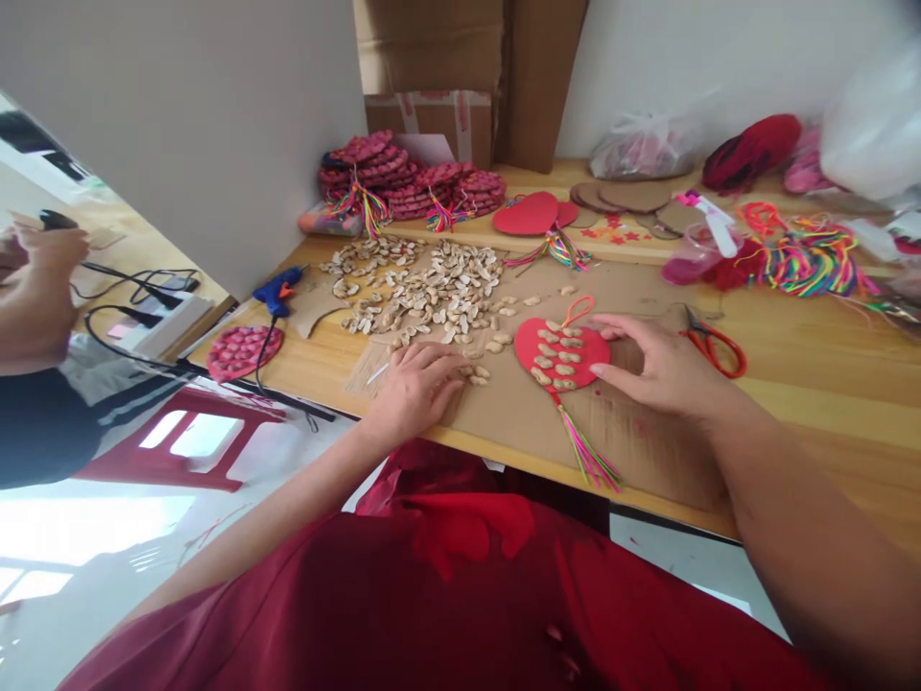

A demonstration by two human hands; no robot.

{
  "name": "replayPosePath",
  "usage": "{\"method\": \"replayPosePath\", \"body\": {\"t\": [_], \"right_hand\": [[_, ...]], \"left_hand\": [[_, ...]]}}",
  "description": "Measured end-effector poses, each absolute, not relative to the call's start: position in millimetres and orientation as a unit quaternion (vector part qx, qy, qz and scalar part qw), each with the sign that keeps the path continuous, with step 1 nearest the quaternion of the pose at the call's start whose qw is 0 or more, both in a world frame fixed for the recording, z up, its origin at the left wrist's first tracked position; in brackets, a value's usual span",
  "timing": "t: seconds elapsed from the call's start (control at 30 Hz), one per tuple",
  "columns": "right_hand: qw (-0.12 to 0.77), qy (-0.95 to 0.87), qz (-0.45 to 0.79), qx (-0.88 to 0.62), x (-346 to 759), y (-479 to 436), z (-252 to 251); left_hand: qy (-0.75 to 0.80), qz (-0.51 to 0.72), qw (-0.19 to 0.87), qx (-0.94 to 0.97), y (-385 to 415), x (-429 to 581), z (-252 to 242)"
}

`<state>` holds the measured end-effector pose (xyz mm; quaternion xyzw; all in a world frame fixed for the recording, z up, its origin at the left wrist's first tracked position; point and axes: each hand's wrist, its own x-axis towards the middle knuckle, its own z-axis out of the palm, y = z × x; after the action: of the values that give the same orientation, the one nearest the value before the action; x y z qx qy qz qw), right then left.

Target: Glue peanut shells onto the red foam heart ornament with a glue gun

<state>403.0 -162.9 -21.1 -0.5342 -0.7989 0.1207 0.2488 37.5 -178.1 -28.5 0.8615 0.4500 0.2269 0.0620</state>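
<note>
A red heart-shaped card (529,347) lies on brown cardboard, with rows of peanut shells (565,357) on its face. An orange loop tops it and a multicoloured tassel (586,446) trails from its lower tip. My right hand (658,365) is open at the card's right edge, thumb and fingers apart, the tips touching the red surface. To the left, my left hand (421,389) rests palm down with its fingers stretched out beside a few loose peanut shells (475,372). What lies under that palm is hidden. Beyond it spreads a heap of peanut shells (446,293).
A blue glue gun (277,291) and a pink heart (245,352) lie at the left edge. Orange-handled pliers (712,347) lie right of my right hand. Finished hearts (374,178) are stacked behind, near coloured tassels (813,259). Another person's hand (50,264) shows far left.
</note>
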Motion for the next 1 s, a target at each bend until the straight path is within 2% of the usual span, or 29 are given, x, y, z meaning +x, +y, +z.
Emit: {"method": "replayPosePath", "body": {"t": [0.43,0.73,1.0], "right_hand": [[0.235,-0.774,0.14,-0.57,399.7,-164.3,-19.0],[0.349,-0.707,0.05,-0.612,397.5,-164.6,-15.6],[0.36,-0.714,0.049,-0.599,397.8,-165.6,-15.4]], "left_hand": [[0.432,0.246,0.076,0.864,-182.1,42.3,-34.5],[0.409,0.241,0.054,0.879,-162.8,54.2,-30.4],[0.393,0.212,0.029,0.895,-155.1,64.8,-34.8]]}}
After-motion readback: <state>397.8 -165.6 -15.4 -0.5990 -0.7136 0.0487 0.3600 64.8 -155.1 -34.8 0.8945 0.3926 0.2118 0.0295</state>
